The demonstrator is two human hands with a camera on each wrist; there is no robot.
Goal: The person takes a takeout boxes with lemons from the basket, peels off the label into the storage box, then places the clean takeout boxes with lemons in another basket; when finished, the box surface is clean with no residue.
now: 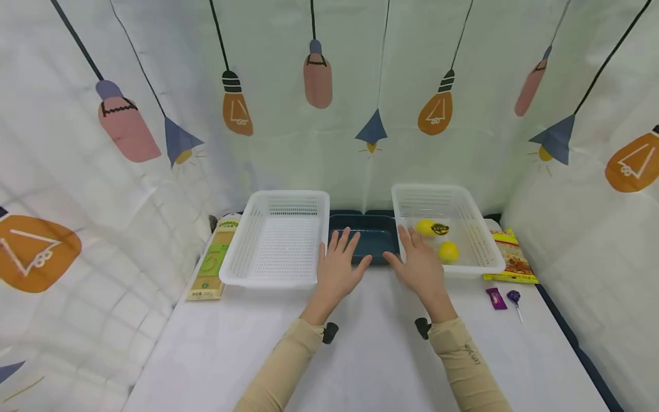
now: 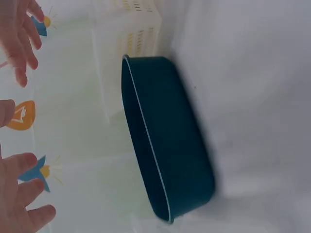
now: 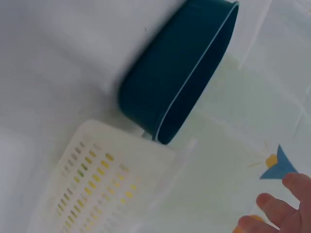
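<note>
Both hands hover with fingers spread near the front of a dark teal rectangular tray [image 1: 378, 232], holding nothing. My left hand [image 1: 338, 270] is between this tray and a white perforated basket [image 1: 288, 237] on the left; its fingers overlap the tray in the head view. Over at the tray's right end, my right hand [image 1: 419, 268] overlaps the near left corner of a second white basket [image 1: 476, 237]. Inside that basket lie two lemons, one with a dark label [image 1: 425, 228] and a plain one [image 1: 448, 252]. The wrist views show the tray's tall side [image 2: 170, 131].
A green and tan packet [image 1: 211, 263] lies beside the left basket. To the right are a yellow snack bag [image 1: 509, 257], a purple wrapped candy [image 1: 496, 298] and a purple lollipop [image 1: 513, 296]. A curtain with printed lamps [image 1: 288, 154] surrounds the white table [image 1: 376, 355].
</note>
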